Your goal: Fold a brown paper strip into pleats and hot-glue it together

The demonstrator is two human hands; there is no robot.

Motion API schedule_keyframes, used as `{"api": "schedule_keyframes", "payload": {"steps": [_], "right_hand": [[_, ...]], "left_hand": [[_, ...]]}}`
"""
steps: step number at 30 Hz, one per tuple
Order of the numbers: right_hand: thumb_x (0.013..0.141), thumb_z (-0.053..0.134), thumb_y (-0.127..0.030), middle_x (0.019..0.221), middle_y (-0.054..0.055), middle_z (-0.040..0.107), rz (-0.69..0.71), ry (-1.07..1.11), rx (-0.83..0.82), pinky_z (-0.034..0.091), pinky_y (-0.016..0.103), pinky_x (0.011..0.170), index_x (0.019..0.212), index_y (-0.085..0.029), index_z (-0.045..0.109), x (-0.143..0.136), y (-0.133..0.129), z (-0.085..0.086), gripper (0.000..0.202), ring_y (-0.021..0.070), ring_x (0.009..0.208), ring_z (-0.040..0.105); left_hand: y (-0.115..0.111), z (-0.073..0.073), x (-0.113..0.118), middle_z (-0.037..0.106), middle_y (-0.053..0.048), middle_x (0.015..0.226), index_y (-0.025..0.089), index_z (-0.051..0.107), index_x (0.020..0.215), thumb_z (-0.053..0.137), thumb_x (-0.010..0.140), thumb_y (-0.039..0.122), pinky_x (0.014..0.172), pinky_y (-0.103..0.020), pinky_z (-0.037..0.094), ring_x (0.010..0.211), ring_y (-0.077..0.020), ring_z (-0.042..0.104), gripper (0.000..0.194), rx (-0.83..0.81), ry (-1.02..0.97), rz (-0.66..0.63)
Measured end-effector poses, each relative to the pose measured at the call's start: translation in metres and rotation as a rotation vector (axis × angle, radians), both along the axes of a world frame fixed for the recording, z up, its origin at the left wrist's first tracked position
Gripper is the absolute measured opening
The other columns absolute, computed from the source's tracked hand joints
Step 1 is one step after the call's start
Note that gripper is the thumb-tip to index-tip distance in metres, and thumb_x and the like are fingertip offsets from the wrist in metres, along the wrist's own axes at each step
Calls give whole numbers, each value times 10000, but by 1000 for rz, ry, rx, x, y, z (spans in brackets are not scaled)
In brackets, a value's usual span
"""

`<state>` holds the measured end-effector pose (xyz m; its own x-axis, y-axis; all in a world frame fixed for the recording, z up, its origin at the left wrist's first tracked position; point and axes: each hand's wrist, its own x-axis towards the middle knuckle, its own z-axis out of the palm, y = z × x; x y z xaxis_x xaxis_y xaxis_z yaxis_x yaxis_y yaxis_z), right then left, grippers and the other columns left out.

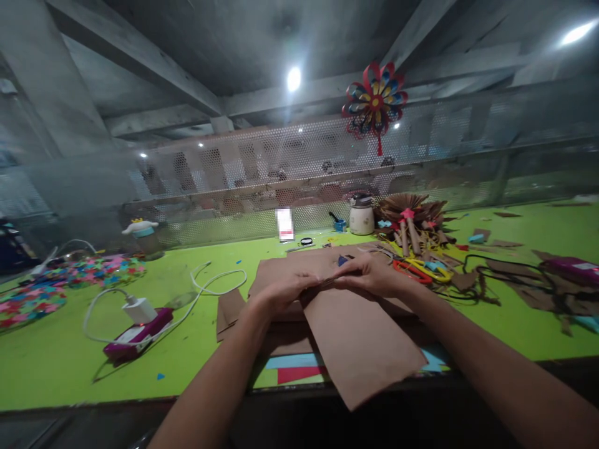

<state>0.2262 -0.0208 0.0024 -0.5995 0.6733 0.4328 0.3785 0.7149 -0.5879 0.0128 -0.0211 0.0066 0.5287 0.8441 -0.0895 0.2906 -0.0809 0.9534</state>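
A strip of brown kraft paper (362, 343) slants down toward me, its near end hanging over the table's front edge. My left hand (292, 288) pinches its far end, where the paper looks folded or creased. From the other side my right hand (367, 274) grips the same end, fingers and thumb pressed together. Beneath both hands lie larger brown paper sheets (274, 271). Blue and red paper pieces (299, 374) show under the near side of the stack. How the fold is made between the fingertips is hidden.
Scissors with yellow and red handles (414, 271) lie right of my right hand, near brown paper crafts (412, 224). A white jar (361, 215) stands behind. At left are a purple power strip (140, 337) with a white cable and colourful paper stars (103, 271).
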Motion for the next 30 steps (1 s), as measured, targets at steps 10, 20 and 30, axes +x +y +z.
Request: {"api": "schedule_keyframes", "payload": {"steps": [10, 20, 30], "right_hand": [[792, 466, -420, 644, 11, 594, -36, -42, -21, 346, 192, 533, 741, -112, 665, 5, 4, 3, 370, 102, 599, 477], [767, 503, -425, 626, 17, 546, 33, -123, -31, 353, 201, 541, 708, -112, 650, 6, 3, 3, 351, 105, 599, 471], [723, 557, -297, 698, 40, 637, 40, -238, -15, 392, 213, 596, 801, -113, 693, 8, 14, -9, 242, 124, 641, 534]], "left_hand": [[-6, 4, 8, 651, -13, 866, 174, 641, 942, 445, 819, 352, 667, -216, 385, 786, -151, 533, 291, 655, 351, -113], [-1, -1, 2, 601, -32, 781, 146, 598, 855, 327, 866, 405, 638, -220, 378, 716, -134, 499, 374, 742, 481, -166], [1, -9, 11, 600, -34, 801, 153, 601, 863, 361, 852, 400, 637, -228, 376, 713, -138, 481, 345, 711, 519, -206]]}}
